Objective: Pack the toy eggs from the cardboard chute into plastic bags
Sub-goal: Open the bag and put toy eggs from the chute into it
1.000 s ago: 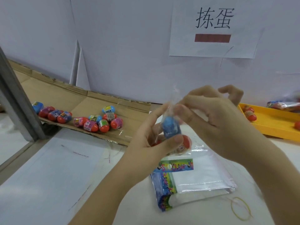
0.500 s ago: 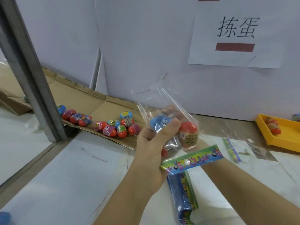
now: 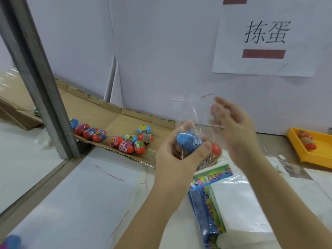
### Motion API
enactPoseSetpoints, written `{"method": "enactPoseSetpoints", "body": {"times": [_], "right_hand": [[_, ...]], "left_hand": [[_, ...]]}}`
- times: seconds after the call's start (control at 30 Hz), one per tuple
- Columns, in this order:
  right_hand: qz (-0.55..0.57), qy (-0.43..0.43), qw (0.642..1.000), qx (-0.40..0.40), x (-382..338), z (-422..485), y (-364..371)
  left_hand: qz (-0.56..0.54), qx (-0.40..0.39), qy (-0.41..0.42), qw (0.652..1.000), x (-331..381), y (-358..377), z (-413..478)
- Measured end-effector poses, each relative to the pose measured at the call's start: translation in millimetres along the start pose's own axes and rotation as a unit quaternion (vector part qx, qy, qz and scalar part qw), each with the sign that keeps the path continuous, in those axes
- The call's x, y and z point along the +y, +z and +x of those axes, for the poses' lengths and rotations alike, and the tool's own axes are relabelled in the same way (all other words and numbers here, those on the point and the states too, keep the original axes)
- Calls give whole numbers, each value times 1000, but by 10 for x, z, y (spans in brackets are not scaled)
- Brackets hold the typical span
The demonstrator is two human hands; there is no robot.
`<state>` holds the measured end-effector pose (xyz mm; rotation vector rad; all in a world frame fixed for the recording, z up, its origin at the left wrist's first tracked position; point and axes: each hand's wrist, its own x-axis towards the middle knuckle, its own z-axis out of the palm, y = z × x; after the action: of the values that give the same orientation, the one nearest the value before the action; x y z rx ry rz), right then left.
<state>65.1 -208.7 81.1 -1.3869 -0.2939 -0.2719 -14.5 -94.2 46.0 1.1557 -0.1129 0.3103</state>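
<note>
Crinkly clear plastic bag (image 3: 197,114) sits in the left grip (image 3: 179,155), thumb and fingers curled round its bulging lower half and clamped on it above the white tabletop (image 3: 80,194). Inside, a smooth blue plastic toy egg (image 3: 188,142) with a printed label lies under the thumb, a glossy red toy egg (image 3: 215,149) just beside it. The bag's thin mouth stands up past the fingers. Right grip (image 3: 233,130) is spread, fingers blurred, beside that mouth; contact unclear. More glossy labelled eggs (image 3: 126,146) cluster on the flat brown cardboard chute (image 3: 116,121) behind.
</note>
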Motion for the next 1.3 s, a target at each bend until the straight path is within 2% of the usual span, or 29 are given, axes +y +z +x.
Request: {"method": "enactPoseSetpoints", "body": {"times": [0.03, 0.1, 0.2, 0.33, 0.47, 0.57, 0.67, 0.77, 0.83, 0.9, 1.0, 1.07, 1.13, 1.17, 1.3], "right_hand": [[32, -23, 999, 9, -148, -40, -88], [26, -106, 994, 0, -472, -138, -285], [7, -177, 979, -104, -816, -263, -386], [-71, -140, 969, -192, -926, -373, -374], [-194, -129, 960, -156, -862, -403, -305], [-353, -172, 911, -127, -827, -378, -317], [-464, -206, 847, -160, -889, -380, -362], [-493, -184, 822, -217, -949, -380, -397], [-502, -185, 815, -223, -951, -390, -406], [-493, -185, 817, -236, -951, -405, -395], [-389, -119, 864, -296, -965, -435, -363], [-389, -99, 868, -293, -912, -413, -360], [-456, -122, 844, -256, -833, -389, -349], [-455, -134, 848, -234, -808, -387, -330], [-333, -231, 910, -86, -774, -354, -342]], "left_hand": [[12, -7, 6, 1000, -12, 8, -5], [38, -11, 7, 999, -36, 23, -25], [70, -32, 19, 997, -54, 48, -62], [72, -45, 31, 996, -87, 72, -92], [98, -57, 50, 992, -108, 72, -97], [115, -71, 61, 989, -91, 71, -105], [125, -79, 65, 987, -84, 78, -113], [114, -84, 56, 988, -87, 72, -115], [128, -98, 50, 986, -94, 73, -123], [125, -109, 43, 985, -102, 85, -137], [91, -120, 37, 988, -94, 101, -151], [84, -125, 38, 988, -88, 107, -153], [76, -121, 32, 989, -82, 121, -153], [67, -114, 28, 991, -80, 125, -152], [11, -98, 20, 995, -49, 108, -129]]}}
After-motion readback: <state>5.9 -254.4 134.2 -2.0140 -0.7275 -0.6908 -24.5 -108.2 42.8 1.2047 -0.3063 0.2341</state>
